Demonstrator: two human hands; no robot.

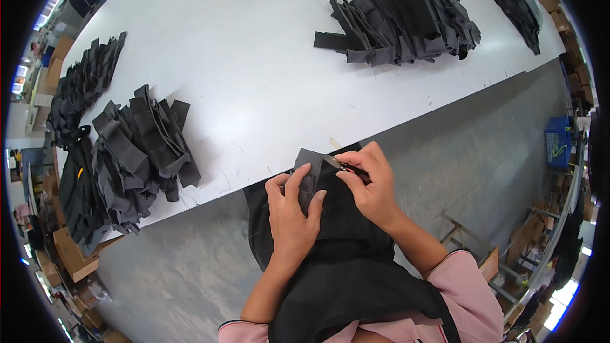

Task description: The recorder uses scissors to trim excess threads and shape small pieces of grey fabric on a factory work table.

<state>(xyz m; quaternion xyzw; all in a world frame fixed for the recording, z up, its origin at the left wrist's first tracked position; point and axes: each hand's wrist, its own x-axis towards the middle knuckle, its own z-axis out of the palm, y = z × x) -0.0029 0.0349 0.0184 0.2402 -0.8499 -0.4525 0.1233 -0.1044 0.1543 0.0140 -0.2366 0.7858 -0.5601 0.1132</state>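
Left hand (293,213) is grasping a dark grey fabric piece (308,181), fingers lying over it, thumb at its right side; piece is sitting at the worktop's (254,89) near edge, in front of the black apron (343,292). Right hand (373,184) is clenching small snips (351,169), grip wrapped round the handle, blades pointing left at the fabric's upper right edge; cannot tell if they are touching it. Loose threads are lying on the worktop. Large dark strip pile (400,22) is lying upper right, dark bundle (513,9) beyond it near the corner. Grey strip pile (143,152) is lying left, black fabric stack (79,197) just beside it, another strip heap (86,86) behind. Blue basket (557,143) is standing far right.
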